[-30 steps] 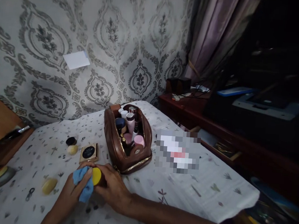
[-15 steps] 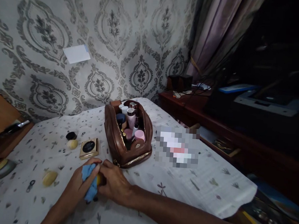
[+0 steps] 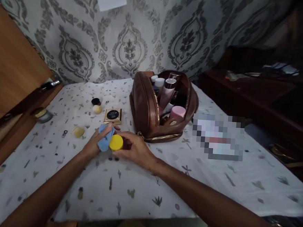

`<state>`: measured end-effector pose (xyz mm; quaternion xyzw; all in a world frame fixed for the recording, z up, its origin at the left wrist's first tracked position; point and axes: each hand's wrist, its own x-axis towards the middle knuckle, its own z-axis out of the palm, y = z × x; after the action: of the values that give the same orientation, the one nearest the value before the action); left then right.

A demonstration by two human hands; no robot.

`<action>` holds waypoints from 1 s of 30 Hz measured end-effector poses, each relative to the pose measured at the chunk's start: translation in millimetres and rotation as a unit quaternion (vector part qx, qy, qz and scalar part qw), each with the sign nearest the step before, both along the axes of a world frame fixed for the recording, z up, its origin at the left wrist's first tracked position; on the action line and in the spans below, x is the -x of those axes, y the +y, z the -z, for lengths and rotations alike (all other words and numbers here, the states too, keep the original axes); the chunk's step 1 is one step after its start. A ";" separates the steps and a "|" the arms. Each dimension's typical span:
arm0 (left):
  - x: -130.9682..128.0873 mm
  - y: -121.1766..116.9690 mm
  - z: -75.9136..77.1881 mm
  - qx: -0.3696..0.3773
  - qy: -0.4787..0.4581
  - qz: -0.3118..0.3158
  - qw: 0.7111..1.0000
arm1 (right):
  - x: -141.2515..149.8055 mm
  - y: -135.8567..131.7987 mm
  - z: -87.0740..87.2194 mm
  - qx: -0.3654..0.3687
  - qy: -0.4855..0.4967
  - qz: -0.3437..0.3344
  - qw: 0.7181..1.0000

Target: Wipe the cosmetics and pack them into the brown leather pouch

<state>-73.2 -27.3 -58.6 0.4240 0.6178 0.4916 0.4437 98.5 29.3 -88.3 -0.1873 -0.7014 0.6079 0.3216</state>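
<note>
My left hand (image 3: pixel 95 141) is closed on a crumpled blue cloth (image 3: pixel 105 138), which presses against the side of a small round container with a yellow lid (image 3: pixel 116 143). From the other side, the fingers of my right hand (image 3: pixel 138 150) grip that same container; its body is mostly hidden by the fingers. Just beyond my hands lies a gold square compact (image 3: pixel 113 115) with a black round centre. Behind my right hand stands a brown leather cosmetic bag (image 3: pixel 146 109), unzipped, holding several bottles and jars, among them a pink-lidded jar (image 3: pixel 178 112).
Left of my hands, a pale yellow rounded piece (image 3: pixel 79 132), another yellowish round item (image 3: pixel 97 109) and a black cap (image 3: pixel 95 101) lie on the patterned cloth (image 3: pixel 126 181). A jar (image 3: pixel 41 115) sits on the wooden ledge at left. A blurred-out item (image 3: pixel 217 137) lies right of the bag.
The view has tilted down and turned left. The container has turned so its yellow lid now faces me, where before my hands mostly covered it. Both hands keep their hold.
</note>
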 end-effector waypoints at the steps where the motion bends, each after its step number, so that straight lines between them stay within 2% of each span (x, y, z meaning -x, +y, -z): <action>1: -0.5 0.0 0.6 -0.010 0.012 -0.008 1.000 | 0.4 -0.5 0.1 0.029 0.009 -0.006 1.000; 4: -4.2 -2.2 1.1 -0.062 0.079 -0.005 0.995 | 1.1 -0.7 -1.2 0.089 0.018 -0.013 0.996; 8: -8.8 -8.2 3.0 -0.139 0.172 0.045 0.974 | 3.2 1.4 0.0 0.140 0.032 -0.001 0.990; 13: -7.4 -12.0 5.5 -0.149 0.261 0.068 0.951 | 5.7 1.1 3.4 0.128 0.065 0.010 0.990; 20: -8.2 -9.4 -2.1 -0.139 0.200 0.056 0.968 | 2.1 -1.7 0.7 0.175 0.041 -0.071 0.981; 27: -1.9 -6.8 -3.4 -0.132 0.150 0.033 0.979 | -0.6 -5.5 -3.5 0.136 -0.008 -0.065 0.989; 30: 2.1 -5.1 -3.8 -0.121 0.120 0.027 0.985 | 0.1 -8.5 -5.0 0.141 -0.010 -0.067 0.988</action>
<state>-75.3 -32.3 -54.8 0.5472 0.5911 0.4958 0.3247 98.5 20.8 -83.3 -0.1889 -0.6228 0.7191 0.2434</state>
